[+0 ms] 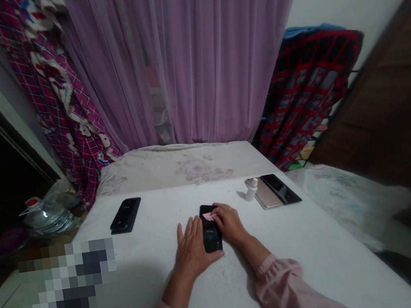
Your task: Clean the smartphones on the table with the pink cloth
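Observation:
A black smartphone lies flat on the white table in front of me. My left hand rests flat along its left side, fingers stretched out and the thumb by its lower edge. Closed on a small pink cloth, my right hand presses it against the upper part of the phone. The fingertips of that hand are partly hidden. A small white bottle stands to the right, beyond my right hand.
An open folding phone case lies behind the bottle. Another dark phone sits on the left of the white table. A blurred-out area covers the table's left edge. Purple curtains hang behind, and a large water bottle stands left.

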A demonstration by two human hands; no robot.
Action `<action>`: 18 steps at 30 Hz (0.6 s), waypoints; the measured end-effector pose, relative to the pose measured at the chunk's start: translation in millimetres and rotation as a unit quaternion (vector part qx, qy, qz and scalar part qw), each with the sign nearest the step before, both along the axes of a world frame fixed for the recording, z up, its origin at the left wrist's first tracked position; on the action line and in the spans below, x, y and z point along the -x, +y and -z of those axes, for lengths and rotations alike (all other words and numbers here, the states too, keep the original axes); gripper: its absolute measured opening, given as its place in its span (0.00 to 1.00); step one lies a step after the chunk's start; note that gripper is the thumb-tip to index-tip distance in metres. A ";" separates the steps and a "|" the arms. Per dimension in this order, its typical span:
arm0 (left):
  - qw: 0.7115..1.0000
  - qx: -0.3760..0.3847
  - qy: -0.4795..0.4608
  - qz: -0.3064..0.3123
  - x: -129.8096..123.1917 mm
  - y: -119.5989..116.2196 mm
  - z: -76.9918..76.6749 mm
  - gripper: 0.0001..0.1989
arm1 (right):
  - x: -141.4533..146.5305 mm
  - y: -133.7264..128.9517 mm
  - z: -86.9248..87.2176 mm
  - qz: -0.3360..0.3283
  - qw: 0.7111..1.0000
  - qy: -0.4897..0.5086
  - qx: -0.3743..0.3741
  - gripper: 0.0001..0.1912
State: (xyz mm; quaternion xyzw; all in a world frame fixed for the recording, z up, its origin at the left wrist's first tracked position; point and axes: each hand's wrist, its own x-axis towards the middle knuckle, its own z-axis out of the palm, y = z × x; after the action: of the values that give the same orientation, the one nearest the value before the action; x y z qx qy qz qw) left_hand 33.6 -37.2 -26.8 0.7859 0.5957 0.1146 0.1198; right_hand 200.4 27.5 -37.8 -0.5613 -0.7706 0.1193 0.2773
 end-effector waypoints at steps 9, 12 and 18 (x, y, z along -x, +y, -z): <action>1.000 0.011 0.014 0.004 0.3 -0.3 -3.4 0.52 | 22.8 31.8 -18.8 0.095 0.991 -0.079 0.045 0.13; 1.000 0.012 0.014 0.000 -0.1 -0.3 -2.0 0.52 | 20.5 25.8 -14.4 0.084 0.993 -0.075 0.043 0.11; 1.000 0.005 0.011 0.000 -0.9 -0.9 -3.7 0.51 | 14.3 9.2 -10.3 0.010 0.999 -0.033 0.021 0.10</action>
State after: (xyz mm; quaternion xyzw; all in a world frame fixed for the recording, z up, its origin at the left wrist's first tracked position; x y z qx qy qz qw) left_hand 34.5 -38.1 -23.1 0.7866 0.5975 0.1025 0.1174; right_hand 186.1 36.7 -27.5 -0.5783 -0.7708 0.1140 0.2416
